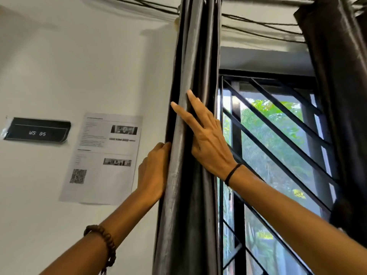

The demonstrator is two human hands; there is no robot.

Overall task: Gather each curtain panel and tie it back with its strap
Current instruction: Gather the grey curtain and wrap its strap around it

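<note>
Head view: looks up at the left curtain panel [190,56], dark and glossy, bunched into a narrow upright column between the white wall [79,66] and the window grille [278,135]. Hangs from high up, near the rod [264,0] and a run of black cables [258,22].

Left hand [153,173] at the column's wall-side edge, fingers [162,145] curled round that edge and gripping the folds, tips partly lost behind the fabric. Brown beaded bracelet [105,241] on that wrist.

Right hand [206,139] higher, laid against the front of the same column: fingers [184,114] straight and spread, pointing up and toward the wall, pressing flat on the folds without closing round them. Thumb low, against the fabric. Thin black band [232,172] on that wrist.

Right curtain panel [337,76] also gathered, at the far side of the window, well apart from both hands.

On the wall beside the left hand, a printed sheet [107,155] with a square code, and further out a black sign [37,132] reading "WS 05".
</note>
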